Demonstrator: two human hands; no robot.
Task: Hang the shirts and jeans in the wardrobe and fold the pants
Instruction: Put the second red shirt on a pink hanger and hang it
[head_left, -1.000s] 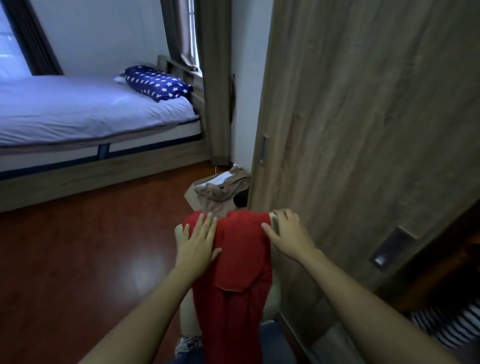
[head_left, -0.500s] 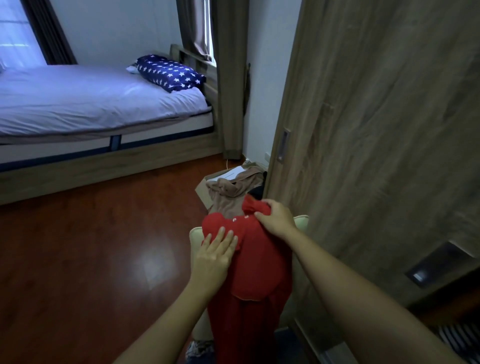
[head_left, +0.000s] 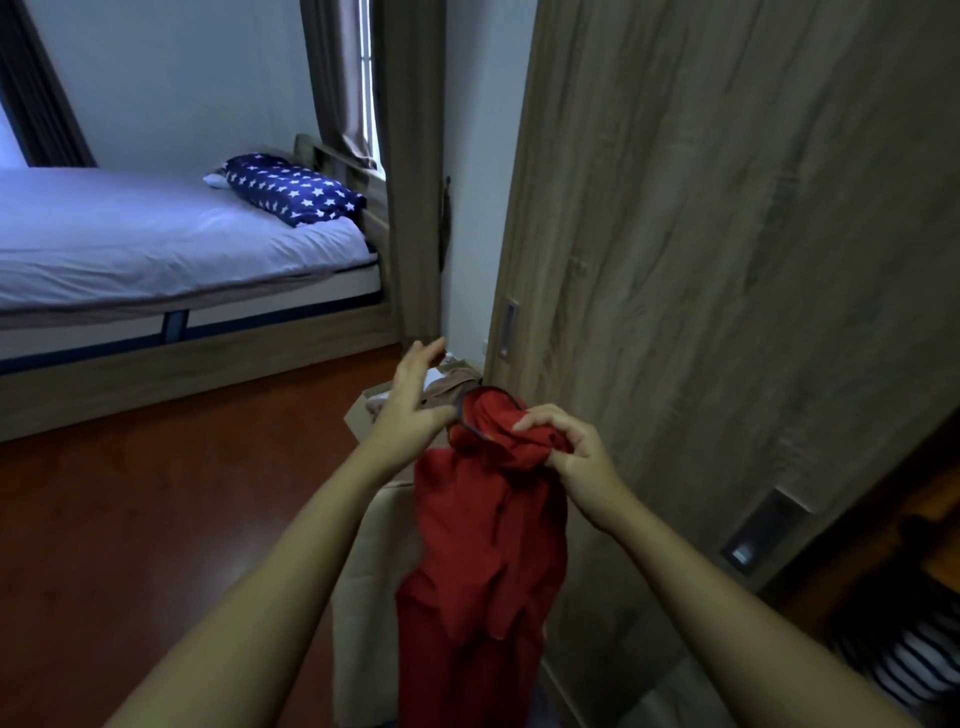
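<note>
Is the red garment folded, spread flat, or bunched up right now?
Bunched at the top. The right hand grips the gathered upper edge of the red garment; the rest hangs loose below.

Dim room — window (head_left: 370, 78) daylight, wide-angle edge bending, soft focus.

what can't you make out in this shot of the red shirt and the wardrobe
Head view only:
What is behind the wardrobe door: hidden by it; only a striped cloth shows at the right edge.
Lower end of the red shirt: cut off by the bottom edge.
Its collar: bunched in the right hand.
Contents of the box: mostly behind the left hand.
</note>
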